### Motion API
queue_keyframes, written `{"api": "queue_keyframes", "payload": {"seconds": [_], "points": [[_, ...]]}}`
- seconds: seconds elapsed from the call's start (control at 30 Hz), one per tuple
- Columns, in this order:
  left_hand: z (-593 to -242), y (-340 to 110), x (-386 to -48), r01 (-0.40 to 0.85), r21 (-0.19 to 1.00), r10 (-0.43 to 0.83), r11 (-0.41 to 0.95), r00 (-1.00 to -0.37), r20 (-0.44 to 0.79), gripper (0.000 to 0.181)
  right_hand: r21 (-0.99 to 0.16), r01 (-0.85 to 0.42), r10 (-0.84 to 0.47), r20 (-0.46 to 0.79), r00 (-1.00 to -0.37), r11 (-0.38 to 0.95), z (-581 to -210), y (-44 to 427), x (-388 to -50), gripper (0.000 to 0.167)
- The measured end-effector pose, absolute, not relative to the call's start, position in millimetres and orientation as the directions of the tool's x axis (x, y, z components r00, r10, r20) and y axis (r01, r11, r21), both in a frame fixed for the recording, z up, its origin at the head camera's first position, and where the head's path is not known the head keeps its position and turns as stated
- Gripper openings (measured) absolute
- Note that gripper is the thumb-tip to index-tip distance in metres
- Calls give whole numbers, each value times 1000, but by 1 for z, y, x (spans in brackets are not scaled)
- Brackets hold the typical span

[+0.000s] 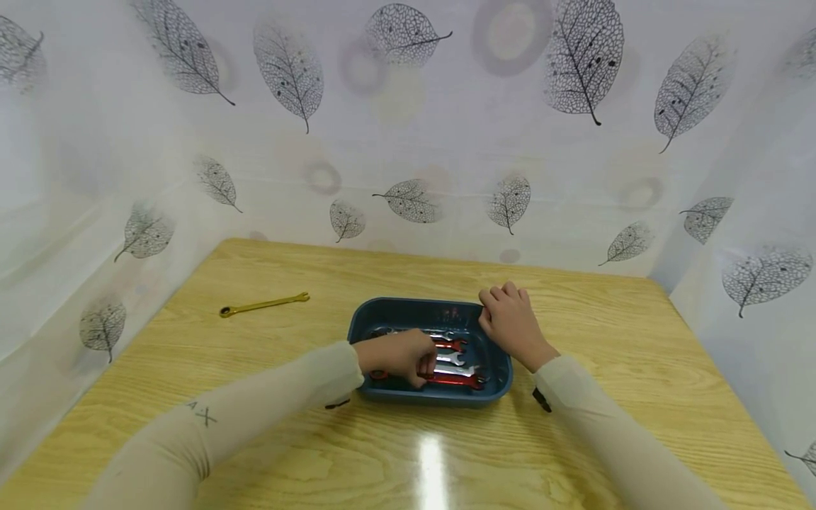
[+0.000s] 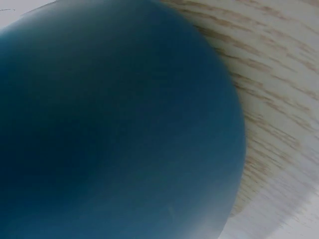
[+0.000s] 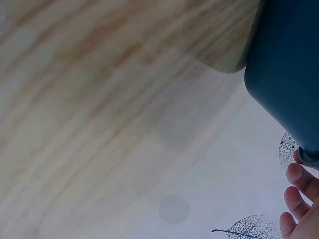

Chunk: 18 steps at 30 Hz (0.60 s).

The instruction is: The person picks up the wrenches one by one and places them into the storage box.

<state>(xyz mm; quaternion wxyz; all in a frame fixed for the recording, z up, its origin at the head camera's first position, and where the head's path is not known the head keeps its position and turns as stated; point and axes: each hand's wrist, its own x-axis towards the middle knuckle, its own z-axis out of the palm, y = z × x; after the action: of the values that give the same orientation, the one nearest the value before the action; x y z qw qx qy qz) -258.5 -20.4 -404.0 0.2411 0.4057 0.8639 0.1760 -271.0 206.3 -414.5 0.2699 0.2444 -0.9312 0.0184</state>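
Observation:
A dark blue tray [image 1: 440, 401] on the wooden table holds several combination wrenches, some red, some silver. My left hand [image 1: 398, 354] reaches into it with curled fingers and pinches the nearest red wrench [image 1: 454, 381] around its middle. The red wrench's open end shows to the right of the fingers. At the tray's far right corner, my right hand [image 1: 513, 326] grips the rim. The right wrist view shows its fingertips [image 3: 295, 173] by the tray's outer wall [image 3: 284, 74]. In the left wrist view, the tray wall [image 2: 124, 119] hides the left hand.
A gold ratcheting wrench [image 1: 264, 304] lies alone on the table [image 1: 306, 453], left of the tray. White curtains [image 1: 433, 142] printed with dark leaves hang behind the table and along both sides.

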Motion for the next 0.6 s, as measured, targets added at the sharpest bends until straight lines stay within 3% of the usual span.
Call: {"api": "queue_keyframes", "payload": {"seconds": [0.6], "points": [[-406, -18, -255, 635, 465, 783, 617, -555, -282, 15, 102, -463, -446, 509, -737, 881, -415, 206, -271, 9]]}}
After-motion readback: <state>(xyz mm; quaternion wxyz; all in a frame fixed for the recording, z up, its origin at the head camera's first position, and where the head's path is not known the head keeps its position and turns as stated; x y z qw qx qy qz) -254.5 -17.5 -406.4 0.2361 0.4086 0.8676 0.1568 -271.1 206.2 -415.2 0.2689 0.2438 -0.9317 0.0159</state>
